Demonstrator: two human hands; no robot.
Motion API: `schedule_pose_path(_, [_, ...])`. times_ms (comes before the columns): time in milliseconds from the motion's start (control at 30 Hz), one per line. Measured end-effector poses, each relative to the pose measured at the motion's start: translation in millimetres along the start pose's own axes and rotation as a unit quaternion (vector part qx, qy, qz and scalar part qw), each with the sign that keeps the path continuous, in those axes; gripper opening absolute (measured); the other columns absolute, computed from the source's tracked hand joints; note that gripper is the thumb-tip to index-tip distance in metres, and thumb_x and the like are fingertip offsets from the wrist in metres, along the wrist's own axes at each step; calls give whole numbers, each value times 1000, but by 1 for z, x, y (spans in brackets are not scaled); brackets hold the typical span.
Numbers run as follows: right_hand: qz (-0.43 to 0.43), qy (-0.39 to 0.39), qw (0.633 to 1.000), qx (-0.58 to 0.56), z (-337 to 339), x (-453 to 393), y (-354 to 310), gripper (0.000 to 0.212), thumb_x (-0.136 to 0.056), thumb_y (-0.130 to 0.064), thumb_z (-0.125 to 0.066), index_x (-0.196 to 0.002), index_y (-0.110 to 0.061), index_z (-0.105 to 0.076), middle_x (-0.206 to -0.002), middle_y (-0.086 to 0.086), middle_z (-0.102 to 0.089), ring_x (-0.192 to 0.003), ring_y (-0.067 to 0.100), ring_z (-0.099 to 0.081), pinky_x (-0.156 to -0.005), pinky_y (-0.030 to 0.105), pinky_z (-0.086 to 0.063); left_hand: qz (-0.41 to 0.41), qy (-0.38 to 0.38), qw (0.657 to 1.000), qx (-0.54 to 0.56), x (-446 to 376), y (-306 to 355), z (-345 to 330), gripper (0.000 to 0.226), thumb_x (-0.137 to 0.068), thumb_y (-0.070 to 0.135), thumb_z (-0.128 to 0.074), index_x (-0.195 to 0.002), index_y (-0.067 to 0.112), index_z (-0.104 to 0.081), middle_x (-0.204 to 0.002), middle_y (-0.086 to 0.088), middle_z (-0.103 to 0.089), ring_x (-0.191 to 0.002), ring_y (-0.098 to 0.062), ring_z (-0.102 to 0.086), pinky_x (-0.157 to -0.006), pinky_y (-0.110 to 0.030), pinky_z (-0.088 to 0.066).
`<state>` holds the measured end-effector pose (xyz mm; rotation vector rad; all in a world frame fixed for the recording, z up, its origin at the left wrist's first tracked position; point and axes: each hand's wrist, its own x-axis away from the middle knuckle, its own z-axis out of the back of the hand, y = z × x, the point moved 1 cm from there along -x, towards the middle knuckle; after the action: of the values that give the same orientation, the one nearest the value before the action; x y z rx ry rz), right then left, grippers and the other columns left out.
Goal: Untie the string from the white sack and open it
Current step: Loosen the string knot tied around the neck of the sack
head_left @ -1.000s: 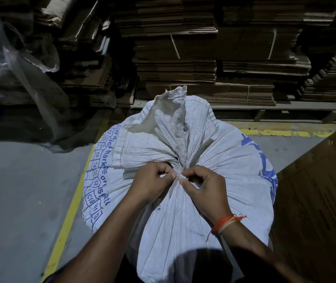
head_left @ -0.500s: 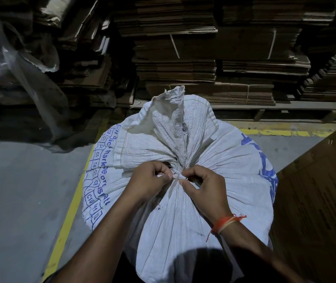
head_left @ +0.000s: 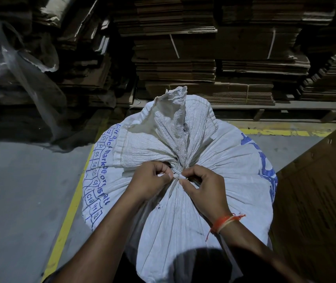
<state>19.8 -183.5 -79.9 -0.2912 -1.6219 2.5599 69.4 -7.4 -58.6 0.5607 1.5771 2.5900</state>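
A white sack [head_left: 183, 201] stands on the floor, its gathered neck rising away from the person, where the left hand [head_left: 150, 180] and right hand [head_left: 206, 186], equally near, face each other, curled fingertips pinching the thin white string [head_left: 177, 177] knotted between them.

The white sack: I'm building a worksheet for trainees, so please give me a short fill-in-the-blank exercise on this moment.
1. Both hands, left and right, pinch the ____ at the sack's neck.
2. The white sack carries printing in ____ ink.
3. The floor line left of the sack is ____.

Missing words: string; blue; yellow
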Motion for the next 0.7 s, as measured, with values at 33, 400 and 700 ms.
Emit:
schedule_pose_path(33, [1, -1, 1000, -1, 0, 0, 0, 12, -79, -9, -85, -84, -16, -77, -80, -9, -76, -80, 6, -73, -78, 16, -57, 0, 0, 1000, -2, 0, 0, 0, 9, -71, 29, -65, -66, 27, -72, -67, 11, -70, -70, -10, -60, -77, -32, -49])
schedule_pose_path(400, [3, -2, 1000, 4, 0, 0, 0, 12, -79, -8, -84, -82, -17, -77, -78, -10, -76, -78, 5, -72, -75, 11, -54, -2, 4, 1000, -23, 1, 2, -1, 14, -69, 31, -65, -59, 39, -72, -65, 15, -71, -70, -8, -63, -87, -42, -58])
schedule_pose_path(700, [-3, -4, 1000, 3, 0, 1, -3, 12, -79, -6, -84, -82, -15, -77, -79, -9, -76, -79, 5, -72, -75, 9, -54, -3, 15, 1000, -21, -2, -1, -7, 10, -74, 27, -66, -66, 27, -72, -65, 13, -70, -67, -7, -61, -75, -28, -50])
